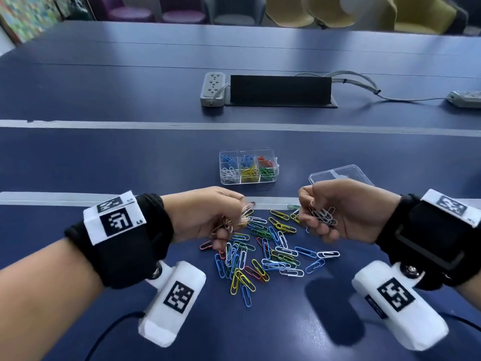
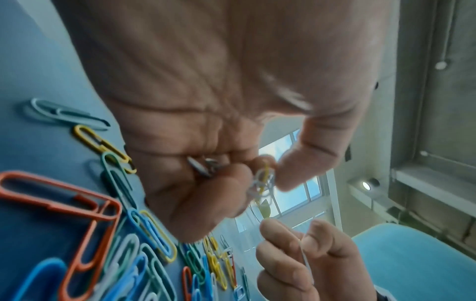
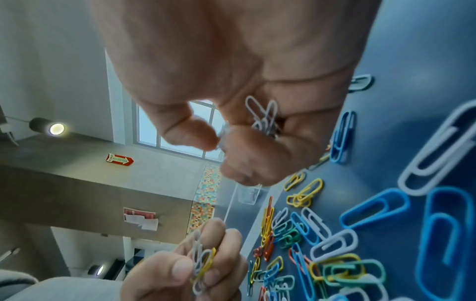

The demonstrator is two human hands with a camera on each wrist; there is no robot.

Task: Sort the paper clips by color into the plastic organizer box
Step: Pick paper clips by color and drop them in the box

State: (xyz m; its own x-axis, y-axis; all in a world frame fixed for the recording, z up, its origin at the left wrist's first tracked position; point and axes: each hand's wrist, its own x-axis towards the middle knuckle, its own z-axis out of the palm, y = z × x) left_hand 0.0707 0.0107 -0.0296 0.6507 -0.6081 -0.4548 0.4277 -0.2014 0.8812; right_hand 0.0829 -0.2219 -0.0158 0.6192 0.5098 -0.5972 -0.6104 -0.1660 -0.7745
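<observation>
2 curled hands (1 clip bunch each)

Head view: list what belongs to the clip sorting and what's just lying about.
Job:
organizer box
loose clip pile
clips in left hand
clips in right hand
clear lid

Lying about:
power strip
black cable flap
grey cables

Blue, yellow, green, red, white paper clips on navy table
</observation>
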